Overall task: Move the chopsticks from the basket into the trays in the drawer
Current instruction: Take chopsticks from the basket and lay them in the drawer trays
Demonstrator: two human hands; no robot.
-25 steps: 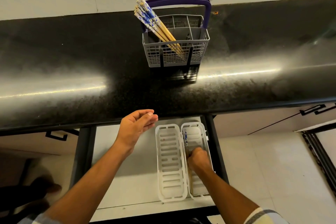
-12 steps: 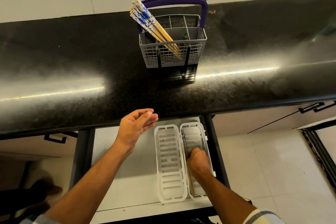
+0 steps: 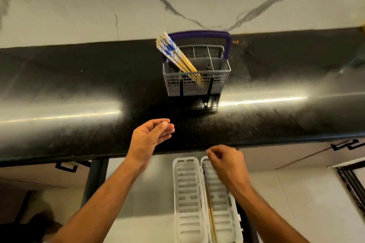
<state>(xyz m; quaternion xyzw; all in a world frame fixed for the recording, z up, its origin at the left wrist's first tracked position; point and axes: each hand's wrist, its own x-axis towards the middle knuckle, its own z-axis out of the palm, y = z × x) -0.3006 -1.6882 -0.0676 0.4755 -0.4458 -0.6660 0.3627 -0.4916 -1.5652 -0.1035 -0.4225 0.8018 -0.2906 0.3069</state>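
A grey mesh basket [image 3: 217, 85] with a purple handle stands on the black counter. Several wooden chopsticks [image 3: 177, 57] with blue-and-white tops lean left out of it. Two white slotted trays lie side by side in the open drawer below: the left tray [image 3: 187, 199] holds nothing, and the right tray [image 3: 221, 203] has chopsticks [image 3: 210, 209] lying along its left side. My right hand [image 3: 227, 163] hovers over the right tray's far end, fingers loosely curled with nothing in them. My left hand [image 3: 150, 138] floats over the counter's front edge, open and empty.
The black counter [image 3: 79, 94] runs the full width with a marble wall behind it. The open drawer's pale floor [image 3: 154, 193] lies left of the trays, between dark frame posts. Closed cabinet fronts with black handles sit on either side, and tiled floor at lower right.
My right hand has let go of the chopsticks in the right tray and lifted away toward the counter edge. My left hand has barely moved.
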